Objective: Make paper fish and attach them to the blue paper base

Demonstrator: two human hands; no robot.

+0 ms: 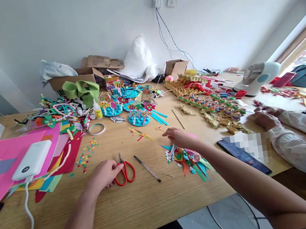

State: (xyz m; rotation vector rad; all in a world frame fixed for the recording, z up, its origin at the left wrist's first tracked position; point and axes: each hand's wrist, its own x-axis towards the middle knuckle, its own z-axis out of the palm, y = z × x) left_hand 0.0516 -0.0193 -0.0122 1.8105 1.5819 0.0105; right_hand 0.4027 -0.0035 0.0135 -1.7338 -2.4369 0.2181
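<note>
My left hand rests on the table with its fingers curled under. Its thumb reaches the red-handled scissors; whether anything is inside the curled fingers is hidden. To the right of the scissors lies a pen. My right hand is palm down, its fingers stretched to the left, just above a pile of coloured paper scraps. Beyond it are thin yellow and orange paper strips and blue strips. Small paper dots are scattered beyond my left hand.
Blue paper-fish crafts, a glue bottle and a tape roll stand farther back. A white power bank lies on coloured sheets at left. At right are a tablet, a fan and another person's hands.
</note>
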